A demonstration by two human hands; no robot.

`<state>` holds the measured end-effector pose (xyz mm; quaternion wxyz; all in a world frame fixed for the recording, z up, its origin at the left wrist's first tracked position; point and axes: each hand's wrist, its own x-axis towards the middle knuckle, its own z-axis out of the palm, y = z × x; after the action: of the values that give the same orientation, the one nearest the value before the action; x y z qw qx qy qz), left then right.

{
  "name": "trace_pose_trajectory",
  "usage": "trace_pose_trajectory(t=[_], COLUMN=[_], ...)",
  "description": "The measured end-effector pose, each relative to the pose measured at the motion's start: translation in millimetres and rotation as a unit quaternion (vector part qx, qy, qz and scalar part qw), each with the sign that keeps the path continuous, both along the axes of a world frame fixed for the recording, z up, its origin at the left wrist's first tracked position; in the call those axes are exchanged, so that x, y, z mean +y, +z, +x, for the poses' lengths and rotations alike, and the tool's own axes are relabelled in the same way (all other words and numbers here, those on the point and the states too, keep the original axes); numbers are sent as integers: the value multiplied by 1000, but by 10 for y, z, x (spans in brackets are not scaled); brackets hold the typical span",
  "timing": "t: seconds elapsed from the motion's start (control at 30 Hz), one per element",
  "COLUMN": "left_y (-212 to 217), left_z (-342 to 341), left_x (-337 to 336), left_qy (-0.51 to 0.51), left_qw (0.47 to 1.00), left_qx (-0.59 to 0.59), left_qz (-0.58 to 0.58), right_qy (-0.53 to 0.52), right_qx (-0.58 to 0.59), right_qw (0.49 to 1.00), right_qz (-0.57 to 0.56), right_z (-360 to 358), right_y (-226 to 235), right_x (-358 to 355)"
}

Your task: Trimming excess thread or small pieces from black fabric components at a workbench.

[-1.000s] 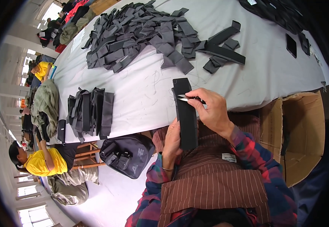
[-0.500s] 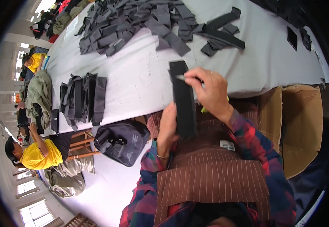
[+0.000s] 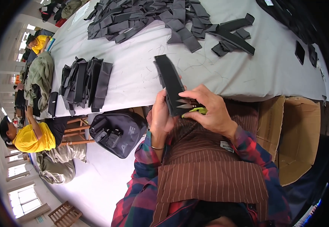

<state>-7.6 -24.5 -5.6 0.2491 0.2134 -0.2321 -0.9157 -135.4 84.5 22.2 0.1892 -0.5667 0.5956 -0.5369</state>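
My left hand (image 3: 159, 115) is closed around the lower end of a black fabric strip (image 3: 169, 77), its thumb along one side. The strip tilts up and to the left, over the table's near edge. In my right hand (image 3: 212, 111) is a pair of thread snips (image 3: 200, 110) with yellow-green on the handle. Their blades are spread and lie at the strip's right edge, close to its lower end. Whether a thread is between the blades is too small to tell.
On the white-covered table (image 3: 134, 75) lie a big heap of dark strips (image 3: 145, 19), a few crossed strips (image 3: 234, 38), a standing row of strips (image 3: 85, 83) and a phone (image 3: 300, 52). A black bag (image 3: 124, 140) and a cardboard box (image 3: 297, 140) flank me. People in yellow work at left.
The strip has tilted to the left. My right hand has come down from the strip's upper part to its lower end, and the snips' spread blades now show. The view has shifted slightly.
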Motion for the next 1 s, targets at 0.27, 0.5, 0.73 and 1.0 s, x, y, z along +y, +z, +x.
trace_pose_trajectory(t=[0.27,0.5,0.73,1.0], left_y=[37,144,-65,114], left_z=[77,9,157,168], left_x=[63,139,35,1], left_qy=[-46,0,-99,-106], left_qw=[993,992,984,911], left_qx=[34,-52,5,-211], left_qz=[-99,-118,-146,-339], right_qy=[0,6,-53,-135], right_qx=[-74,-9,-71,-225], right_qw=[997,1000,993,964], right_qz=[-7,-23,-73,51], right_z=[-53,-31,-33,-156], right_y=[-65,-91,-62,165], right_x=[-37,-72,-132,-136])
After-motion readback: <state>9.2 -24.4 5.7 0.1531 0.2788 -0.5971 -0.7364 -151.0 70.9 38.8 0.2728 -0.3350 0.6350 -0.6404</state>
